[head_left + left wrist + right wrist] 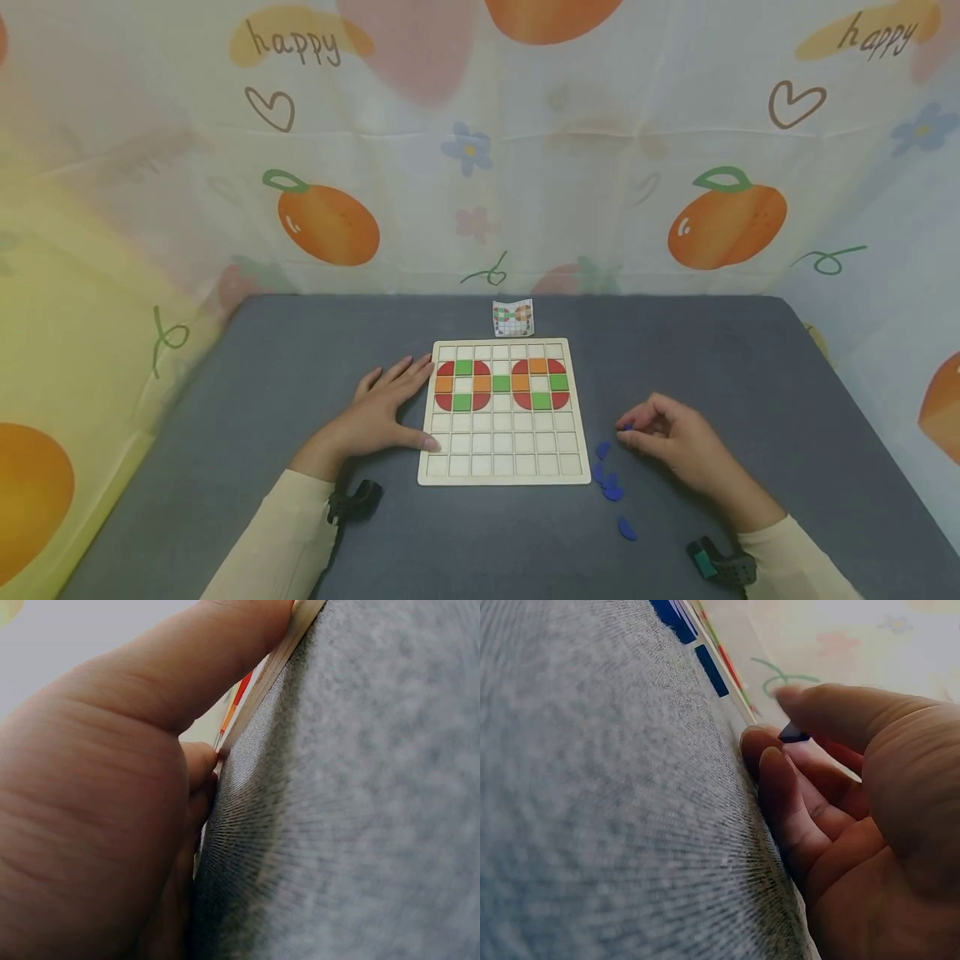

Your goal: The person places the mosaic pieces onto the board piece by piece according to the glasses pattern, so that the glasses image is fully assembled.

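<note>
A square wooden grid board (pixel 504 475) lies flat on the table, with red, orange and green pieces set in its upper rows as two ring shapes joined by a green square (pixel 501 383). My left hand (pixel 381 417) rests along its left edge, fingers spread and straight, thumb on the lower left border. Right of the board, my right hand (pixel 678 437) pinches a small blue piece (pixel 794 734) between thumb and fingers, close over the table. Several blue rounded pieces (pixel 612 493) lie between that hand and the board's lower right edge, one (pixel 627 528) apart nearer the front.
Behind the board stands a small printed card (pixel 513 317) with a coloured pattern over a grid. The dark grey table (pixel 315 350) ends at a fruit-patterned cloth (pixel 570 183) at the back. A black strap device sits at each wrist.
</note>
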`<state>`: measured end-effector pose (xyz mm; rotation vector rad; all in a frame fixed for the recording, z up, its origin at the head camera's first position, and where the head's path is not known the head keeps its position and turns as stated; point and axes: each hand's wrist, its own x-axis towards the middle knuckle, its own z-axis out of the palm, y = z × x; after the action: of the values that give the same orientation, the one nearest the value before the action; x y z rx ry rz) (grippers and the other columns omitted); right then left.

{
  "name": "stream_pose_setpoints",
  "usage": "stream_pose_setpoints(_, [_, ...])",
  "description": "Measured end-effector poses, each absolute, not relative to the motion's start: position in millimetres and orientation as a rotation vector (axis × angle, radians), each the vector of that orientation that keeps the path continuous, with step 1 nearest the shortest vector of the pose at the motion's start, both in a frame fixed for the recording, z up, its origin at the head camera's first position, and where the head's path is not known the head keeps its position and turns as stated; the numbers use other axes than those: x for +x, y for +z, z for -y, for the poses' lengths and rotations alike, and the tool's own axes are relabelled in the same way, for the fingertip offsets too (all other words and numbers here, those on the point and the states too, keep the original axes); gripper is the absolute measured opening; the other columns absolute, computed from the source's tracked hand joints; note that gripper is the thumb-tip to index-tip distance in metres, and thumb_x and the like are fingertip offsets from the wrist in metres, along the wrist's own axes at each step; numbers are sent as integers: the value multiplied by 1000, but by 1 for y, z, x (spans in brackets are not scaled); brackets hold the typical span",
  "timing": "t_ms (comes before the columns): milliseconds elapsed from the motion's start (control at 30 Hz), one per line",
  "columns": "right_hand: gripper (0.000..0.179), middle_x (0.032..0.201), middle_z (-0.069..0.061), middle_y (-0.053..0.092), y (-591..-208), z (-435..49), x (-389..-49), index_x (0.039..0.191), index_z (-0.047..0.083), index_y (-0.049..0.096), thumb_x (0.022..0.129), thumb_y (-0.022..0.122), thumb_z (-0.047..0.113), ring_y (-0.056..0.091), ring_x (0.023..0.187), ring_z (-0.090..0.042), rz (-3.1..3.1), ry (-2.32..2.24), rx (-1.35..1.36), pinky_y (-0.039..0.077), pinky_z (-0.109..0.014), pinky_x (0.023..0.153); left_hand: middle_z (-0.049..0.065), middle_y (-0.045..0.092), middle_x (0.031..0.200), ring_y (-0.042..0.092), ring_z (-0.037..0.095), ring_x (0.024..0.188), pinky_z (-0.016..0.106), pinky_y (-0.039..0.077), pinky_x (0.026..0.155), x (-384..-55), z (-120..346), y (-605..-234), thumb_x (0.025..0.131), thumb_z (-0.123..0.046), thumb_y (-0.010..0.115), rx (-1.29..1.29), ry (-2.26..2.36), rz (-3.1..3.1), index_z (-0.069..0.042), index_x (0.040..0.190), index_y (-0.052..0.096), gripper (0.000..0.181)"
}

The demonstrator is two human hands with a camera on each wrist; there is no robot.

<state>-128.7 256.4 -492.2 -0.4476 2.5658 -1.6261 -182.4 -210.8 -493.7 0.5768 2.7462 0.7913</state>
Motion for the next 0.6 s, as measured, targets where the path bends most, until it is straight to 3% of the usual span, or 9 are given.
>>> stream_pose_setpoints(267, [20,100,-2,74,-492,-253,-127,95,10,69,93,88,5,72,81,-15,-2605,-1628,-501,59,-27,71,-1,21,180,6,31,166,64,-4,125,-183,212,-495,74,-73,90,579,795,-2745,-17,175,27,132])
stream_pose_setpoints(600, [29,98,1,70,-480,-229,-123,92,15,66,88,91,1,68,79,-16,-2653,-1661,-690,59,-28,68,-1,20,180,6,31,166,64,-4,125,-182,213,-493,76,-71,90,604,804,-2735,-16,175,26,130])
